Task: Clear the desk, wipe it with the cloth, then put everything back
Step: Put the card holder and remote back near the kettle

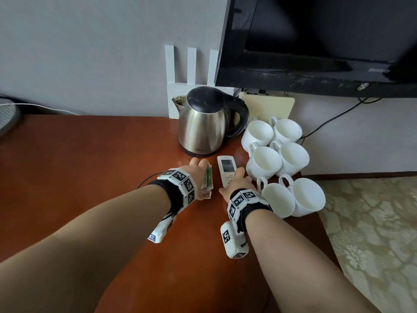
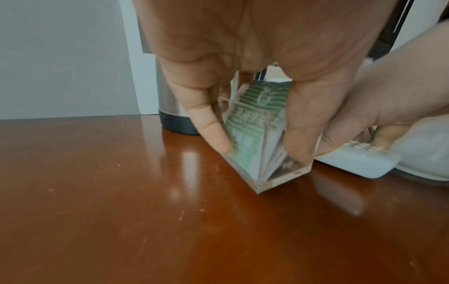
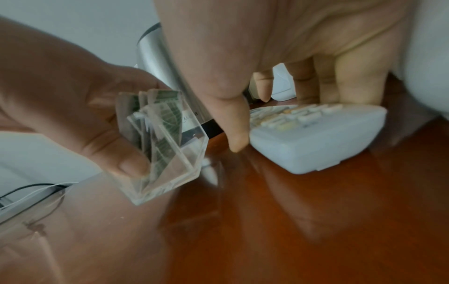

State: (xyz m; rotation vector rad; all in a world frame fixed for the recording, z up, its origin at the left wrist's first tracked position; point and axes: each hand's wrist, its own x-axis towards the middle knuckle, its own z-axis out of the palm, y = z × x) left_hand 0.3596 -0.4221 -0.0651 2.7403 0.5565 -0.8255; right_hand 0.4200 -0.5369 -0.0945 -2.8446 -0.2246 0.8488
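1. A person's left hand [image 1: 198, 175] is pinching a clear acrylic holder [image 2: 257, 153] of green-printed packets [image 2: 255, 107] between thumb and fingers, tilting it so that one bottom corner is nearest the reddish-brown tabletop [image 1: 90, 166]; whether that corner is touching the wood cannot be told.
2. Behind the two hands, a steel kettle [image 1: 203, 123] with a black lid and handle is standing on the tabletop, in front of a white router [image 1: 178, 96] against the wall.
3. The right hand [image 1: 237, 184] is closing over the near end of a white remote control [image 1: 226, 170], thumb on its left edge and fingers curled over the buttons, while the remote is lying flat on the tabletop just beside the holder.
4. At the right edge, six white cups [image 1: 279, 159] are lying tipped in pairs, under a black television [image 1: 316, 41].
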